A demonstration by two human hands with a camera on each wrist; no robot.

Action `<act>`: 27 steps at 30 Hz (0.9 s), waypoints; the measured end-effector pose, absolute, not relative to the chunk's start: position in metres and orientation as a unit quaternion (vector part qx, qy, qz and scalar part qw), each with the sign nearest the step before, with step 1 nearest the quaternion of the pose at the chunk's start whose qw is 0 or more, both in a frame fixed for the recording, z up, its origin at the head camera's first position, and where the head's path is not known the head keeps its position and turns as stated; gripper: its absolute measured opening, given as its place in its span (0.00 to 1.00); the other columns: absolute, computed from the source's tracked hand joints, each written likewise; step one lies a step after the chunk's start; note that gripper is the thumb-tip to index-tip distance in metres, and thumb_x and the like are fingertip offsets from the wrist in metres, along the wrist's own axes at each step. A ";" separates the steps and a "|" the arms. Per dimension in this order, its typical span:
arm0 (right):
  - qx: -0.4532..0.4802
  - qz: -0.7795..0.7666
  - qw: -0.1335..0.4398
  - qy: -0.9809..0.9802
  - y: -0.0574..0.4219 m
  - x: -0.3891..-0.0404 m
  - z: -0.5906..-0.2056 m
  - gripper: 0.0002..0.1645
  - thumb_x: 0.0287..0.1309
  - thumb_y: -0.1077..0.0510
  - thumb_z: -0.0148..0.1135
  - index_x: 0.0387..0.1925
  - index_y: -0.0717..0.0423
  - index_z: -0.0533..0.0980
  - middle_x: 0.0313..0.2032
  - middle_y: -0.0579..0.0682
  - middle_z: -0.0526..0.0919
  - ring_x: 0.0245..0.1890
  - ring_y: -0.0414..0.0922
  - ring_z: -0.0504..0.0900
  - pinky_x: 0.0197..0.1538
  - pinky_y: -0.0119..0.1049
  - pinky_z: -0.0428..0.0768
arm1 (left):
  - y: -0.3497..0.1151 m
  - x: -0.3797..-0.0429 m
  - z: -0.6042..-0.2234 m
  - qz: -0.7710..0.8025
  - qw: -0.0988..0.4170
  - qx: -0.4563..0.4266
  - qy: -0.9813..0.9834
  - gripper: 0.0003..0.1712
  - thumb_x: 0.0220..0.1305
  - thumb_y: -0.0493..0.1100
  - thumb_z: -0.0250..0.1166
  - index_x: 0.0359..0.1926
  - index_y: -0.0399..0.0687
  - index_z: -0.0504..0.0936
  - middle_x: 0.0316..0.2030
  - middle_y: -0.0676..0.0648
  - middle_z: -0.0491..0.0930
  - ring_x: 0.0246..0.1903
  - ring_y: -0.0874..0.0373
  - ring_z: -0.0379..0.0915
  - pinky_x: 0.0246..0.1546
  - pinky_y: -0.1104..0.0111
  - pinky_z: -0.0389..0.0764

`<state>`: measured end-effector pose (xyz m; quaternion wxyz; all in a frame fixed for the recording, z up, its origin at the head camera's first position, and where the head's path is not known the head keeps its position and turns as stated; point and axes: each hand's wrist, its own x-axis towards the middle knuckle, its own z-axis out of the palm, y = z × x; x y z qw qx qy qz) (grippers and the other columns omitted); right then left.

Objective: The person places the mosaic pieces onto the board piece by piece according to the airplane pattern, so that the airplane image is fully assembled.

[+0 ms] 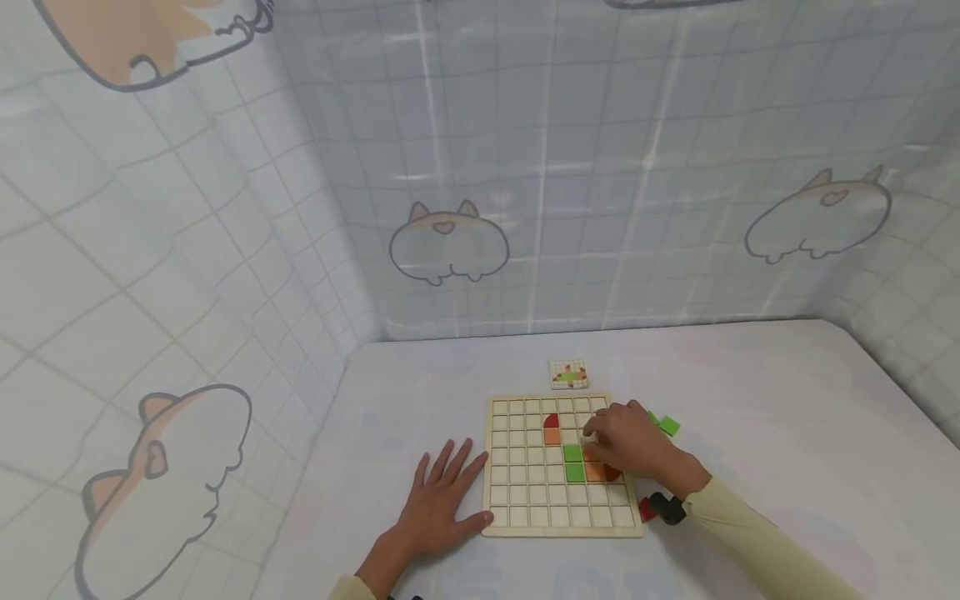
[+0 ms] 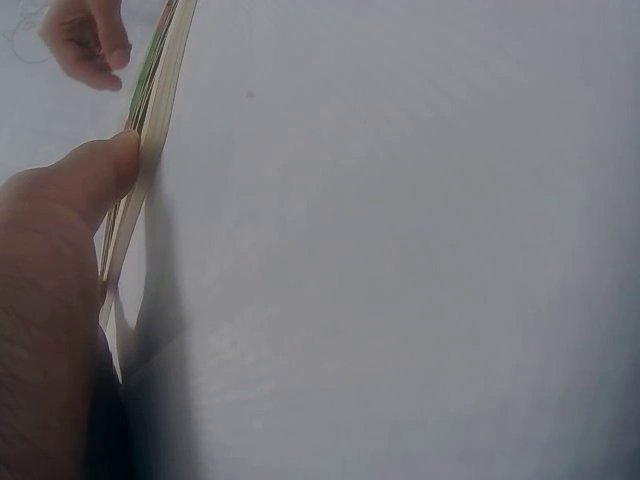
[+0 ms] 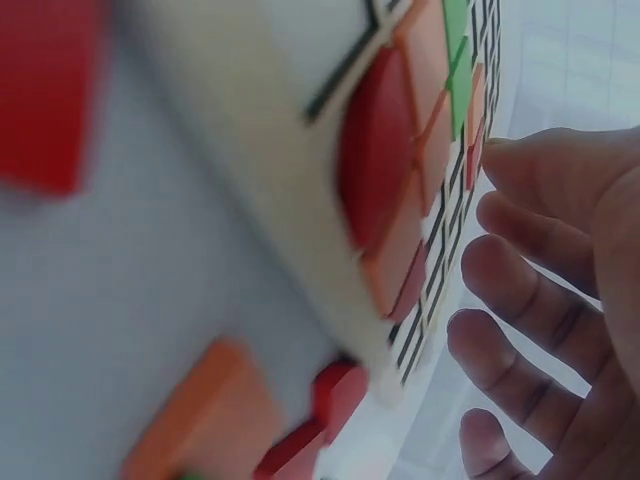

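Observation:
A pale wooden grid board (image 1: 517, 492) lies on the white table. My left hand (image 1: 438, 512) is spread flat at its left side; in the left wrist view the thumb (image 2: 95, 175) touches the board's edge. Over the board's right half is my right hand (image 1: 641, 442), fingers loosely bent and apart, with nothing seen between them. Its thumb tip (image 3: 505, 155) comes right up to the red and orange pieces in the right wrist view. Green tiles (image 1: 573, 462), an orange tile (image 1: 552, 436) and a rounded red piece (image 1: 551, 420) sit in the squares. The right hand partly covers more orange and red pieces.
Behind the board lies a small pattern card (image 1: 568, 374). Loose green tiles (image 1: 670, 426) lie right of the board, with a red piece (image 1: 647, 510) nearer me. A loose orange tile (image 3: 215, 410) shows beside the board. A printed curtain (image 1: 480, 167) hangs behind the table.

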<state>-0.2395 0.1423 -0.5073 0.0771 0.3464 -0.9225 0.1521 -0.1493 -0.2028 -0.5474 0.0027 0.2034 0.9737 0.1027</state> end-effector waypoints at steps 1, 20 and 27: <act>0.345 0.150 0.081 -0.923 0.145 -0.238 -0.508 0.06 0.53 0.52 0.73 0.34 0.46 0.86 0.28 0.36 0.81 0.27 0.35 0.73 0.33 0.38 0.65 | -0.203 -0.149 -0.548 0.104 0.002 0.204 0.973 0.48 0.62 0.78 0.45 0.77 0.63 0.53 0.77 0.50 0.46 0.75 0.46 0.34 0.67 0.39 0.39; 0.294 0.135 0.112 -0.940 0.198 -0.202 -0.508 0.08 0.48 0.54 0.76 0.32 0.45 0.85 0.27 0.32 0.75 0.30 0.36 0.71 0.35 0.39 0.67 | -0.203 -0.151 -0.553 0.113 -0.021 0.212 0.970 0.48 0.63 0.77 0.48 0.77 0.62 0.56 0.76 0.48 0.49 0.75 0.44 0.38 0.66 0.37 0.41; 0.263 0.134 0.119 -0.948 0.212 -0.194 -0.512 0.11 0.46 0.49 0.78 0.31 0.45 0.86 0.30 0.35 0.77 0.34 0.40 0.71 0.35 0.39 0.69 | -0.204 -0.151 -0.552 0.110 -0.007 0.207 0.972 0.48 0.62 0.78 0.46 0.77 0.63 0.54 0.77 0.50 0.46 0.75 0.46 0.34 0.67 0.39 0.39</act>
